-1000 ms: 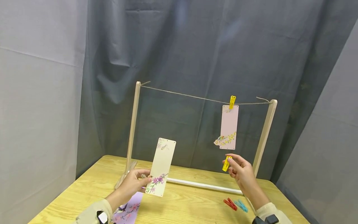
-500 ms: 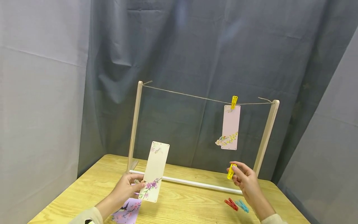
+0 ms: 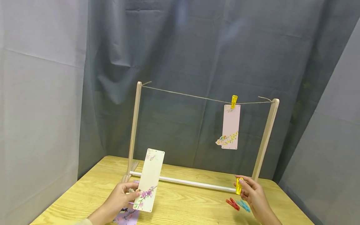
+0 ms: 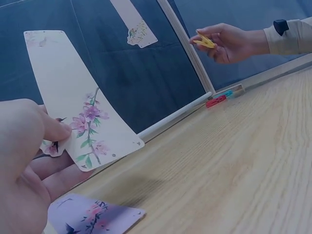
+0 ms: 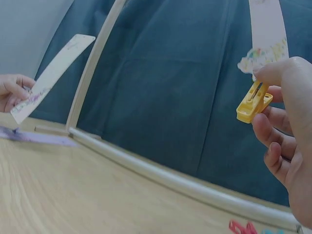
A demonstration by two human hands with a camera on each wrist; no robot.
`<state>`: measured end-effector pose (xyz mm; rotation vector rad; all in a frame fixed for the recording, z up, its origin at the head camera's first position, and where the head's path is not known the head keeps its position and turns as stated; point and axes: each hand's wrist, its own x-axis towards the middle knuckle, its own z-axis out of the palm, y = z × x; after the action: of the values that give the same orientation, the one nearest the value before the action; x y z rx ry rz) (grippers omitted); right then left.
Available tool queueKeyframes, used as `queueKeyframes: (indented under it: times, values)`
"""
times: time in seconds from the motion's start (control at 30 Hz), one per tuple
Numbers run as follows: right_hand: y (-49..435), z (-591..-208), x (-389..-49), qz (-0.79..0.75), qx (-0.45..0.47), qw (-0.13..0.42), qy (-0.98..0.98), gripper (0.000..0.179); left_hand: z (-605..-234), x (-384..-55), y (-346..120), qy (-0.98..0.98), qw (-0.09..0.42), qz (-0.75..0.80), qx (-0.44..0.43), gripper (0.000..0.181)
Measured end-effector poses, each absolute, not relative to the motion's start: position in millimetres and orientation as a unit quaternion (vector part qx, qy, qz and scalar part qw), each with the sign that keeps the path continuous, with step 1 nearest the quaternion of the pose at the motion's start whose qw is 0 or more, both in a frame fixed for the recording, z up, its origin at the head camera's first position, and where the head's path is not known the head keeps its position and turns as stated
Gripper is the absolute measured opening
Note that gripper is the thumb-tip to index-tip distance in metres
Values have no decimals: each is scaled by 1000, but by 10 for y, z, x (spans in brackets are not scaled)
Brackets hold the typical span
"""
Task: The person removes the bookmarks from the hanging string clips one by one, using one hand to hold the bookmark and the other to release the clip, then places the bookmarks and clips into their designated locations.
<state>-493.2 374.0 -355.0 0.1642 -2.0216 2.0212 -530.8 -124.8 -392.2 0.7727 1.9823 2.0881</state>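
My left hand pinches a cream bookmark with purple blossoms by its lower left edge, holding it upright above the table. In my right hand, thumb and fingers grip a yellow clothespin near the frame's right post; the right wrist view shows this clothespin between thumb and fingertips. A pink bookmark hangs from the string, clipped by another yellow clothespin. Beneath the left hand, a purple bookmark lies on the table, partly hidden in the head view.
A red clothespin and a blue clothespin lie on the table by the right hand. The wooden frame has a left post, a right post and a white bottom bar. Dark curtain hangs behind.
My left hand has lowered and shifted left with the cream bookmark. The right hand has moved down and slightly right, still holding the yellow clothespin. The hanging pink bookmark stays in place.
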Motion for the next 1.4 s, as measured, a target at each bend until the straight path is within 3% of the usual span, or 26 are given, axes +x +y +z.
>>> queueKeyframes:
  times: [0.33, 0.57, 1.1, 1.4]
  values:
    - [3925, -3794, -4816, 706, -10, 143, -694, 54, -4035, -5227, -1231, 655, 115, 708, 239, 42]
    - [3958, -3861, -4825, 675, -36, 129, -726, 51, -4129, -5217, -1228, 646, 117, 717, 234, 41]
    - [4055, -4115, -4870, 541, -73, 119, -829, 54, -4145, -5185, -1274, 685, 72, 699, 190, 40]
    - [4057, -4185, -4872, 527, -56, 116, -840, 49, -4160, -5151, -1328, 739, 35, 654, 159, 53]
